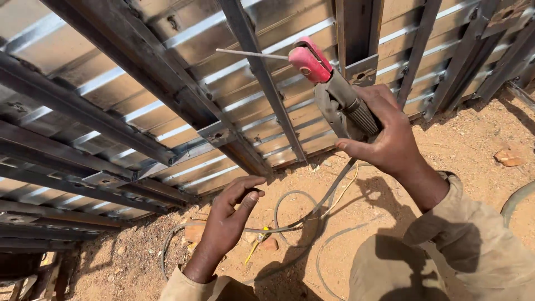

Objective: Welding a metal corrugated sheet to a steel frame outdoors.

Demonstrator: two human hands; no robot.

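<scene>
sleeves in tan cloth fill the bottom of the frame, and from them my two hands come up toward the metal frame. my right hand, right of centre, is wrapped tight around the grey grip of the welding holder. its red head sits at upper centre, and the thin rod clamped in it runs almost level toward the left, its tip ending over the corrugated sheet between two dark steel bars. so the rod's long axis lies left-right, pointing away from the right hand, with the slanted bar crossing just beneath it.

my left hand, lower centre, holds nothing: fingers loosely curled, thumb apart, hovering above the sandy ground just below the lower edge of the frame. it is nearer the bars' bottom ends than to the rod.

grey cable loops across the sand between the two hands, running up to the holder. open sand at right leaves room to move; the bars crowd the left.
</scene>
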